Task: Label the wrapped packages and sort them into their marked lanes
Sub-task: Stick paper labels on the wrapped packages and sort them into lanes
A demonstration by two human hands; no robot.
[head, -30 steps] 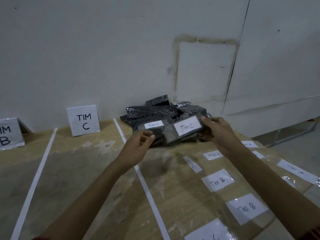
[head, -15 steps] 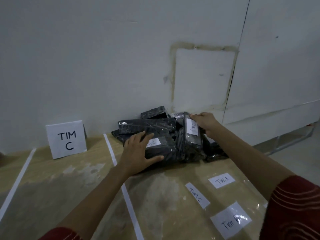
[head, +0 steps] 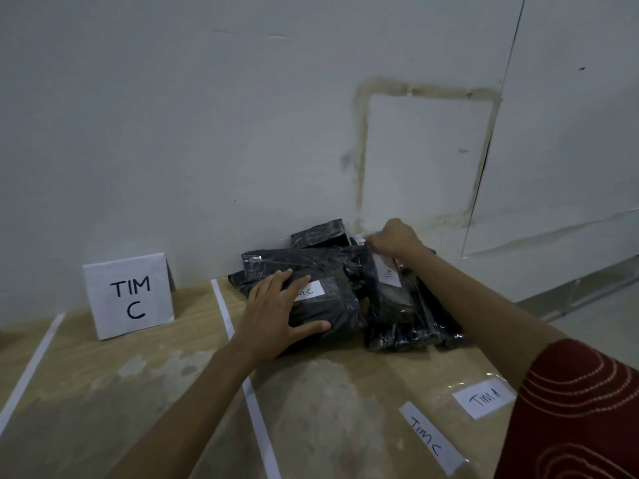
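Under right hand (head: 394, 236), package (head: 390, 295) stands edgewise, pointing wallward.

Dim, flat light; soft focus, wide-angle edge bending.

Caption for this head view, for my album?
Left hand rests on a labelled package; right hand grips an upright package.

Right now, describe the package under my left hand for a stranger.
Start at the standing TIM C sign by the wall. Right of the white tape line sits a pile of black packages. Yours is the front-left package, lying flat, its white label facing up.
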